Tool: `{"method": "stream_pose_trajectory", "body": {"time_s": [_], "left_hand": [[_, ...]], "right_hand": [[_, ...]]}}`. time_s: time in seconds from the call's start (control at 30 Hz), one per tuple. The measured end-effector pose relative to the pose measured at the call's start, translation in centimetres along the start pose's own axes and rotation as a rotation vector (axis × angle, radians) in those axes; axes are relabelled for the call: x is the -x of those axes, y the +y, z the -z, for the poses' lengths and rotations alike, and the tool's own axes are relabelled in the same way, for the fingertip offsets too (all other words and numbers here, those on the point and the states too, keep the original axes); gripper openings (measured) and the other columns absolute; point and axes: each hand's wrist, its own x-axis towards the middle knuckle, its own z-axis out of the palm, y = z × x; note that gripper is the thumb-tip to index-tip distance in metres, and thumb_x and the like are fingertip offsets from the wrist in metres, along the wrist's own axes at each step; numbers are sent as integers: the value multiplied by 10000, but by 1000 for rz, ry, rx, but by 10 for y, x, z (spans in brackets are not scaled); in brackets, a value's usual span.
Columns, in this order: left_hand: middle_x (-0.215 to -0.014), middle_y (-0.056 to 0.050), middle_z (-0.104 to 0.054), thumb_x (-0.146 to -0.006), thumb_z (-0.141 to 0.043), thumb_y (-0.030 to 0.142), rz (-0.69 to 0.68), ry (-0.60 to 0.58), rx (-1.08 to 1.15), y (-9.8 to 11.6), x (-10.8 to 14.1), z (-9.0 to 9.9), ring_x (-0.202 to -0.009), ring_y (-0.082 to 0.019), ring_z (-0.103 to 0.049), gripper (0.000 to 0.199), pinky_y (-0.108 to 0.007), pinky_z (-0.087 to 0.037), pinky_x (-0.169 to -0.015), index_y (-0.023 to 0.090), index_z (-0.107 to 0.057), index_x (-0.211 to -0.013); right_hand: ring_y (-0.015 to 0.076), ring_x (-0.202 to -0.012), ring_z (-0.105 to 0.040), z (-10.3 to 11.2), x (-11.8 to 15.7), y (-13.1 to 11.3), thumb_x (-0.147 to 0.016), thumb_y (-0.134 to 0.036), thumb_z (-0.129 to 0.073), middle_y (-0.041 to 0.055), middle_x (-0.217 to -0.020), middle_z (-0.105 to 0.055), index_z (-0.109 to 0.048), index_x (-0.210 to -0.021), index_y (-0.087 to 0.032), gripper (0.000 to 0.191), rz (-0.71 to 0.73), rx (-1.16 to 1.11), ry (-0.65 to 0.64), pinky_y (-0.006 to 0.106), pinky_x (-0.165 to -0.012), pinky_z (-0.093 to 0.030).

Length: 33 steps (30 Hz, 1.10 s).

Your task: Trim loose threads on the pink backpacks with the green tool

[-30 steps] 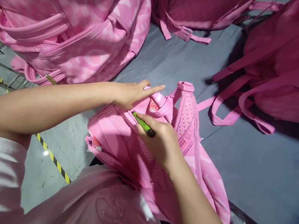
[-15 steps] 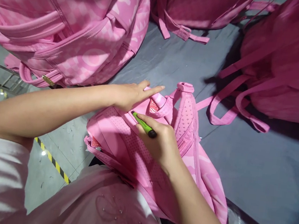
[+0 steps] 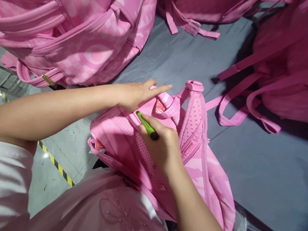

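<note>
The soft pink fabric backpack (image 3: 194,149) at frame centre shows a paler camouflage print and dotted mesh. The slim marker (image 3: 146,125) is bright green with a black end. The flat bench (image 3: 269,168) is dark grey. Lower left, floor tape (image 3: 56,166) is striped yellow and black.

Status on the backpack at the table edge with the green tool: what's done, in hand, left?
Done: nothing the frame proves; other pink backpacks lie around the grey table.
In hand: left hand presses the backpack top flat; right hand has its grip on a green tool, tip at the seam near the handle.
Left: cannot tell from this frame.
</note>
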Motion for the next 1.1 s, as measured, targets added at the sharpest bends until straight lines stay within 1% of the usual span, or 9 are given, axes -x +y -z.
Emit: {"method": "stream_pose_trajectory", "body": {"time_s": [0.4, 0.5, 0.6, 0.67, 0.77, 0.83, 0.97, 1.03, 1.1], "left_hand": [[-1622, -154, -202, -759, -654, 186, -5, 18, -14, 1, 0, 0, -1200, -291, -579, 1147, -379, -485, -968, 400, 113, -1584], [-1630, -155, -189, -764, -657, 196, 3, 19, -14, 1, 0, 1, -1229, -296, -568, 1136, -368, -488, -965, 393, 98, -1589], [-1628, -161, -180, -786, -624, 198, -18, 8, -9, 1, 1, 4, -1272, -310, -551, 1088, -369, -484, -987, 364, 78, -1600], [-1617, -157, -188, -790, -601, 211, -37, 25, -10, -2, 4, 3, -1313, -324, -523, 1057, -370, -480, -1011, 336, 59, -1606], [-1579, -137, -236, -786, -540, 210, -86, 93, -23, -14, 1, -7, -1320, -326, -509, 1004, -369, -492, -1018, 308, 27, -1609], [-1570, -108, -246, -780, -498, 213, -77, 129, -34, -26, -7, -16, -1279, -322, -532, 993, -391, -511, -1002, 357, 49, -1597], [-1583, 52, -254, -762, -491, 309, -153, 229, 48, -38, -15, -25, -1331, -331, -473, 990, -454, -477, -1086, 556, 85, -1528], [-1575, 87, -257, -783, -485, 368, -157, 250, 85, -37, -12, -23, -1356, -342, -450, 946, -488, -455, -1117, 608, 77, -1505], [-1581, 69, -236, -811, -492, 375, -137, 220, 88, -34, -8, -20, -1388, -354, -423, 929, -517, -421, -1151, 606, 77, -1507]], "right_hand": [[246, -1031, -735, -11, -2, 4, -911, -240, -596, 56, -1169, -751, -714, -1234, -204, 346, -1, -224, 80, 376, -933, -588], [236, -971, -744, -12, -5, 4, -896, -242, -621, 47, -1108, -769, -731, -1192, -200, 319, -10, -288, 35, 352, -892, -589], [211, -911, -737, -11, -7, -1, -905, -239, -613, 42, -1089, -771, -731, -1188, -203, 309, -81, -293, 72, 315, -838, -573], [171, -837, -717, -11, -7, -6, -920, -239, -598, 20, -1051, -774, -725, -1194, -208, 304, -92, -338, 5, 265, -762, -548], [128, -776, -674, -10, -11, -10, -926, -245, -607, -12, -966, -767, -729, -1171, -219, 275, -112, -340, -65, 214, -690, -486], [123, -736, -653, -7, -18, -10, -918, -274, -643, -17, -896, -753, -720, -1183, -214, 282, -154, -285, -66, 210, -660, -461], [122, -713, -647, 29, -9, -8, -897, -382, -700, -35, -834, -720, -734, -1100, -213, 266, -32, -356, -117, 211, -642, -465], [138, -805, -670, 62, 20, 2, -920, -400, -654, -22, -898, -730, -745, -1035, -234, 222, 44, -298, 68, 230, -719, -497], [162, -911, -682, 104, 63, 27, -965, -335, -546, 15, -998, -741, -736, -1093, -250, 244, -18, -103, 379, 281, -837, -519]]}}
